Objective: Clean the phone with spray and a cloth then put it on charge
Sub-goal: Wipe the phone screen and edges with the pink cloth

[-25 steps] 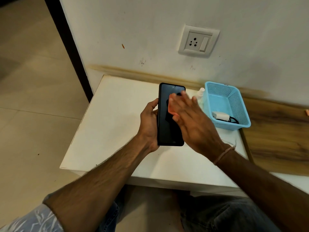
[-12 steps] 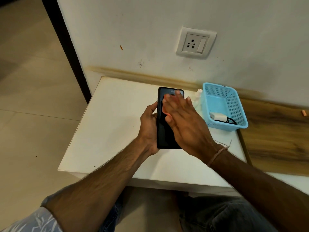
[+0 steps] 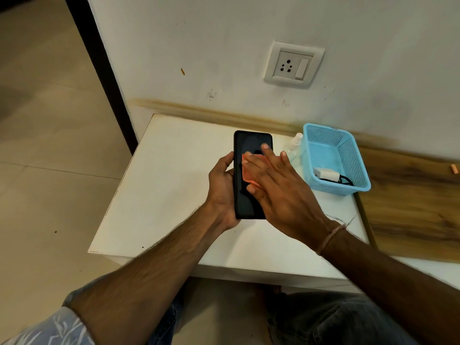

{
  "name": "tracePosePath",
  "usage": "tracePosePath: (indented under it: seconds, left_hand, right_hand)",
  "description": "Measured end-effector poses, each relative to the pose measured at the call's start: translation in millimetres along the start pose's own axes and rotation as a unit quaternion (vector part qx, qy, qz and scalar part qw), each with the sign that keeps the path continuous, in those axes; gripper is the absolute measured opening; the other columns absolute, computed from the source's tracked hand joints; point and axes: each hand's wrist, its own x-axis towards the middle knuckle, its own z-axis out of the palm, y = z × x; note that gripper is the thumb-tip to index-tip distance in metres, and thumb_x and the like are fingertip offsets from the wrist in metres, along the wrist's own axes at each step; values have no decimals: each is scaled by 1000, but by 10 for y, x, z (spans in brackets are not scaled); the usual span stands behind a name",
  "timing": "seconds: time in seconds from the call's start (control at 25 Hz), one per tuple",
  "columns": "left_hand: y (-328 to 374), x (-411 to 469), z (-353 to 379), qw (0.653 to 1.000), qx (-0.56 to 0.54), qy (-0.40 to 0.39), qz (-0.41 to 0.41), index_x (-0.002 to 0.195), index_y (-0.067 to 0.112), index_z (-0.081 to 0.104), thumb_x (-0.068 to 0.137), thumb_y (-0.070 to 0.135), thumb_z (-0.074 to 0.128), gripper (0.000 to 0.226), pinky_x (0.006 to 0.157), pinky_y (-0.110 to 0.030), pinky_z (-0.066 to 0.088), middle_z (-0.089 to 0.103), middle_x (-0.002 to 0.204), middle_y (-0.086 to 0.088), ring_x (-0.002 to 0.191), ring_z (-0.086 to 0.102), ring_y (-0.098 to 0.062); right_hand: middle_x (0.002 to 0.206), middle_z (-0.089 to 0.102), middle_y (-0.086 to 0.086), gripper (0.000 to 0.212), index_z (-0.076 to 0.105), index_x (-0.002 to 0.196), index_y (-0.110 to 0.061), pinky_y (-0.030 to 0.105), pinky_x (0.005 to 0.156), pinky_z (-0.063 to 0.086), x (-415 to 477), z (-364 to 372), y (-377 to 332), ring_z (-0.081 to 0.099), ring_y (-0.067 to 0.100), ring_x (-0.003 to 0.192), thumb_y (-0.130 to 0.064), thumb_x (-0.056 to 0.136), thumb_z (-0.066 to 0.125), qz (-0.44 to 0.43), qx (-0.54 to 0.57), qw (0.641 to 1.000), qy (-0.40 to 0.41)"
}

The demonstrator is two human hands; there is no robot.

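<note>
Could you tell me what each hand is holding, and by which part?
Left hand grips the phone by its long edges, lower half; right hand presses an orange cloth onto the screen.

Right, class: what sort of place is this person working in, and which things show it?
Probably a room in a home: a wall socket above a low white table, a tiled floor, and a blue basket holding a charger.

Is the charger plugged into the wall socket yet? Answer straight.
No, the wall socket has nothing plugged in, and the charger lies with its cable inside the blue basket.
</note>
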Motion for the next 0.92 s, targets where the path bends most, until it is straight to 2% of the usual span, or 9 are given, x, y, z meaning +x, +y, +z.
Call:
tracePosePath:
  seconds: [0.16,0.24,0.32,0.44,0.6,0.72,0.8,0.84,0.92]
  left_hand:
    - [-24,7,-3,1000,-3,-7,-3,107,15,79,88,60,49,57,75,-39,60,77,104,-10,89,75,-28]
    - [-19,16,-10,1000,-2,-4,-5,106,16,79,88,62,48,59,75,-39,60,76,101,-10,87,74,-27]
    - [-10,31,-14,1000,4,-3,-2,106,16,79,91,68,42,65,76,-40,60,76,102,-11,87,74,-27]
    - [-1,22,-7,1000,8,-5,-3,109,16,79,92,78,31,80,77,-42,61,76,108,-13,92,75,-29]
    - [-16,0,27,999,35,-7,14,120,18,73,92,76,34,75,86,-44,57,72,118,-16,98,71,-31]
    - [-45,-8,73,999,26,-23,34,121,18,71,95,71,38,67,87,-50,54,71,116,-16,96,68,-34]
    - [-8,-13,44,998,19,-32,41,116,19,74,96,70,38,65,82,-46,56,73,111,-14,94,70,-32]
    - [18,-18,15,998,21,-35,42,113,20,76,95,71,38,66,79,-42,58,74,108,-12,93,72,-29]
    - [50,-44,-13,998,28,-40,27,114,18,76,93,73,39,69,78,-39,59,74,107,-12,93,72,-29]
  right_hand:
    - [149,42,7,47,44,141,-6,47,116,25,-34,50,-72,25,24,145,-26,99,49,25,53,997,49]
    - [136,55,13,39,56,131,-4,46,108,36,-16,49,-59,43,30,132,-24,98,51,28,51,994,94]
    - [121,60,15,34,63,121,-4,42,95,44,11,38,-56,52,31,111,-26,97,53,39,33,991,123]
    - [113,61,14,29,65,118,-7,41,83,43,4,59,-67,52,31,98,-23,96,53,33,6,992,123]
    - [102,62,14,22,68,111,-5,37,77,45,143,-26,63,53,31,89,-7,91,58,6,2,991,136]
    - [98,63,13,19,71,105,-5,32,74,44,486,-124,160,54,32,90,-4,90,59,105,32,979,169]
    - [98,64,11,19,72,104,-6,29,74,42,544,-92,62,55,31,90,-5,90,59,142,61,972,176]
    - [99,64,10,19,72,104,-6,28,74,41,486,-56,-13,54,29,91,-6,90,58,119,67,976,168]
    - [100,64,11,21,71,104,-5,27,76,41,263,-21,-110,53,27,90,-7,90,56,13,65,989,131]
